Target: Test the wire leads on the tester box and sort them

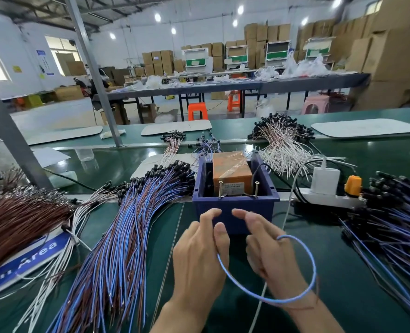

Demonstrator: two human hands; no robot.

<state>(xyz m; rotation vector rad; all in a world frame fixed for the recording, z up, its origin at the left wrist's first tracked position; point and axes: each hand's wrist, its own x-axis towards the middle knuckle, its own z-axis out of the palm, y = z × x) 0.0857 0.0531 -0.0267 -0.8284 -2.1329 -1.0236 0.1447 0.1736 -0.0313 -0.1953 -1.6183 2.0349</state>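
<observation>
My left hand pinches one end of a thin light-blue wire lead, just in front of the dark blue plastic tester box. My right hand, index finger half extended and the rest curled, grips the other end. The lead bows rightward in a loop, with both ends toward the box. Bare green bench mat lies in front of the box.

Both ends of the wire vanish inside the left hand and right hand; its terminals are hidden. The hands cover part of the box front wall. Label print on the orange unit is too small to read. Sign is cut off, only "Area" legible. Brown leads run off the left edge, the dark pile off the right. Both forearms are cut by the bottom edge. Far workers are blurred.
</observation>
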